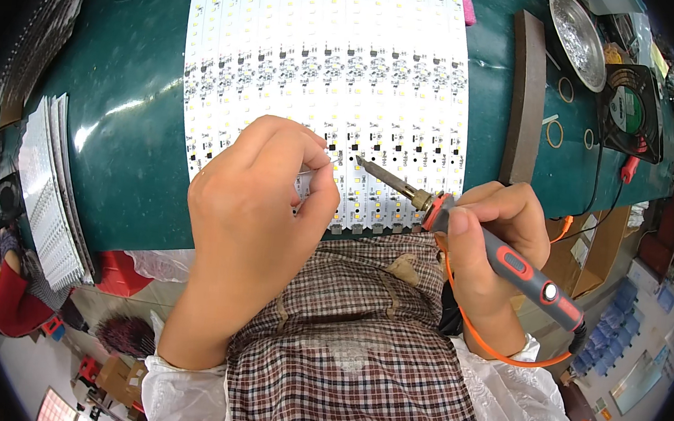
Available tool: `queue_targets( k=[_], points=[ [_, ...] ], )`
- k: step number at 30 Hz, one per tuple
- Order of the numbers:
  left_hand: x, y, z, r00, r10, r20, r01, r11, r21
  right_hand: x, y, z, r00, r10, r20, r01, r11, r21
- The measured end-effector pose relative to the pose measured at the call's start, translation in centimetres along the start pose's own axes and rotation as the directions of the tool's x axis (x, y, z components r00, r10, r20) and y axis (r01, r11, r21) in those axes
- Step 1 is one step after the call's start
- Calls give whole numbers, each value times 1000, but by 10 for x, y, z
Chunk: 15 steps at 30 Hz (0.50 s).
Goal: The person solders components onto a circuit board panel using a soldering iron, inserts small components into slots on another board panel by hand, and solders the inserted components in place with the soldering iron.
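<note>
I see my right hand (493, 239) wrapped firmly around the grey-and-red handle of a soldering iron (477, 237), fingers curled shut about it, with the metal tip pointing left and resting on or just above the near edge of the white LED strip panel (325, 59); I cannot tell whether the tip actually touches. My left hand (254, 204) is bunched over the same near edge of the panel, fingertips (321, 162) pinched together just beside the iron's tip; what they pinch is hidden by the hand itself, so I cannot say whether anything is held. The panel lies flat on the green surface (122, 130), running away from me, its rows of small components crossing it in bands. An orange cord (500, 354) loops from the iron's handle down past my right wrist. To the left on the surface sits a fanned stack of further white strips (50, 188). To the right a dark brown bar (526, 99) lies just beside the panel, and beyond it are a shiny metal dish (579, 36) and a small black fan (634, 111). My checked apron (351, 330) fills the lower middle.
</note>
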State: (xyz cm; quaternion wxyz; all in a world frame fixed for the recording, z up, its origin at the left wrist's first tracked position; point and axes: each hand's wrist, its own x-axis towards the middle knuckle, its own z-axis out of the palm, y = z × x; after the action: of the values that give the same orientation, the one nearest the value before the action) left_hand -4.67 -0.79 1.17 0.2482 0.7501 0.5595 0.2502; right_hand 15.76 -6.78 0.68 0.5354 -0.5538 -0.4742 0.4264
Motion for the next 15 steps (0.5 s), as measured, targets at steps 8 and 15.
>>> queue_targets(
  k=[8,15],
  points=[
    [1,-5,3,998,61,-14,-61,998,18,1,5,5,998,-47,41,51,993,-107],
    [0,-5,4,998,60,-10,-60,998,23,0,4,7,999,-33,37,36,996,-81]
  ],
)
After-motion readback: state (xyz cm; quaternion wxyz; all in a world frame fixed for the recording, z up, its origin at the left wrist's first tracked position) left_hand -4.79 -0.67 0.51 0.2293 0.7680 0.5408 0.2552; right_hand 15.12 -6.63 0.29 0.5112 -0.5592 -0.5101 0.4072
